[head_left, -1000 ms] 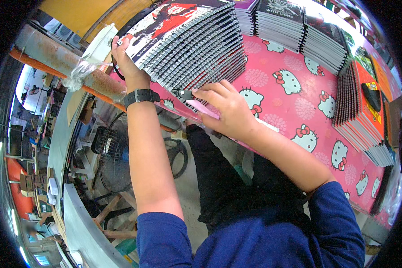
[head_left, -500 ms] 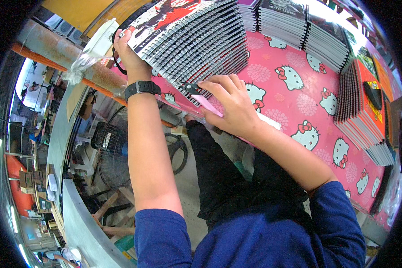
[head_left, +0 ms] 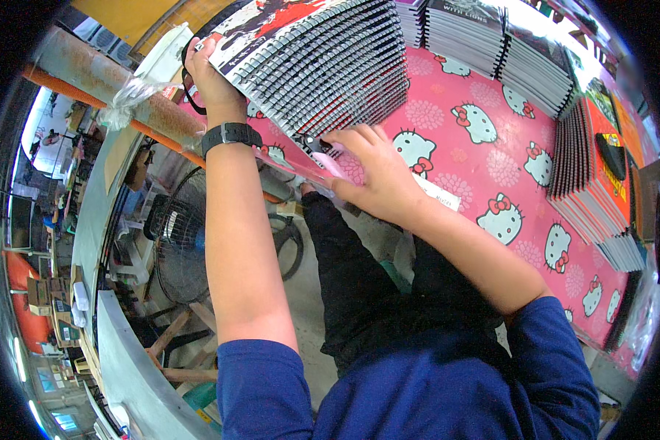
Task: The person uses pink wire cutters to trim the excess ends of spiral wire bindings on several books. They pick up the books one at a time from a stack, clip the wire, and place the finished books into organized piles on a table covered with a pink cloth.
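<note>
A tall stack of spiral-bound notebooks (head_left: 323, 70), its top cover black, white and red, stands at the table's near left edge with the coils facing me. My left hand (head_left: 216, 81), a dark watch above it, grips the stack's left corner. A thin black strap (head_left: 188, 92) loops beside that hand. My right hand (head_left: 370, 172) is closed around a small pink-handled tool with a dark head (head_left: 324, 155). The tool's head is at the lowest coils near the stack's bottom corner. Fingers and blur hide its exact kind.
A pink patterned cover (head_left: 455, 139) lies over the table. More spiral-bound stacks (head_left: 466, 44) line the back, and orange-covered ones (head_left: 590, 176) stand at right. A white paper strip (head_left: 438, 192) lies by my right wrist. Left of my legs are a black fan (head_left: 187, 242) and a rusty pipe (head_left: 110, 88).
The tool in my right hand has tilted and shifted slightly down, with its head still at the bottom coils. My left hand keeps its hold on the stack; the view has shifted slightly.
</note>
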`<state>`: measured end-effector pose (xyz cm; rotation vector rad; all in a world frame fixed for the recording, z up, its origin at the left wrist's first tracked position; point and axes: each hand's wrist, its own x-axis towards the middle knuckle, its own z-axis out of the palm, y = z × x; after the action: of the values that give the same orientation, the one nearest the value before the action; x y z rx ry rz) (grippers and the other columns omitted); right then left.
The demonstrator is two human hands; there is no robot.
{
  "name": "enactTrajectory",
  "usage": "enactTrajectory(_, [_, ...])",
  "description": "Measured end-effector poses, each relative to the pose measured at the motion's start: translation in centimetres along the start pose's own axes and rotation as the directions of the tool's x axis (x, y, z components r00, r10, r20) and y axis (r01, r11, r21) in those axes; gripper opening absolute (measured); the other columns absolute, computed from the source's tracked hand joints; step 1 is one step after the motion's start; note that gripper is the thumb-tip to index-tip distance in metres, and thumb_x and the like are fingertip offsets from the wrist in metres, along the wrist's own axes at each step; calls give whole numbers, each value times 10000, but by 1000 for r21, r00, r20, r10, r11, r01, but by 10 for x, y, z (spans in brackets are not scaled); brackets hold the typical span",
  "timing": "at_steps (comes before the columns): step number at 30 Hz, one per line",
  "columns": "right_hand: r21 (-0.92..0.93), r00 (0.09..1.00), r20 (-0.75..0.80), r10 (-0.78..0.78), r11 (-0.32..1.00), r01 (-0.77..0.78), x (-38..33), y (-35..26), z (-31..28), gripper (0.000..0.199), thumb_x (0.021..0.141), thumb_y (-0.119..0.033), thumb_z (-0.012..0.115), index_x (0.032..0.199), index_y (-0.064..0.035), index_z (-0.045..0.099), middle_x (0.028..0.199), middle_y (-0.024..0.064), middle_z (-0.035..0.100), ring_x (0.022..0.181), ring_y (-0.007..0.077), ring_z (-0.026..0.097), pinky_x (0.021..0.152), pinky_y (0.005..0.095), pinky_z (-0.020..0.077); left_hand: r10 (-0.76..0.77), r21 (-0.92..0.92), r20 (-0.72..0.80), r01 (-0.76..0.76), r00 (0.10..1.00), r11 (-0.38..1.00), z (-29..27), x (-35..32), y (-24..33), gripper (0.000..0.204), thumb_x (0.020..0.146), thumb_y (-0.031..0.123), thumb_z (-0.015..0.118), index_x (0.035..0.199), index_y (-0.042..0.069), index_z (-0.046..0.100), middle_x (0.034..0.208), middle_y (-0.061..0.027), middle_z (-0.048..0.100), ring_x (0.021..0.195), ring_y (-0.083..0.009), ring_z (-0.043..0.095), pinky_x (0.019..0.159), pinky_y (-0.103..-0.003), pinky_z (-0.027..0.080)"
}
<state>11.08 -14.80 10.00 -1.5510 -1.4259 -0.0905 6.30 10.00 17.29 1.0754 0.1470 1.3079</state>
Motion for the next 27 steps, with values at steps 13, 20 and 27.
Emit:
enactTrajectory(13, [70,992,112,62,995,-70,-4,3,-1,399,689,-189,644,1066,-77,577,965,134,554,956,301,499,809,389,417,-15,-30,-3,15,1000,999,-4,3,-1,578,744,200,561,1238,58,295,1049,-134,517,952,-242,534,852,-360,441])
enactTrajectory(20, [-119,991,55,-124,984,130,-6,14,-1,425,681,-161,639,1097,-98,583,997,94,551,922,275,496,816,374,412,-7,-8,-13,7,1000,1000,-6,-1,1,555,771,186,545,1251,57,296,1038,-145,528,947,-256,552,823,-379,473])
enactTrajectory(27, [524,655,692,302,414,-744,-2,31,-3,415,761,-126,600,1165,-40,554,968,145,572,863,244,553,796,340,439,28,17,-65,-27,998,999,6,-5,-2,511,787,176,552,1233,55,334,1036,-132,504,920,-226,553,809,-327,461])
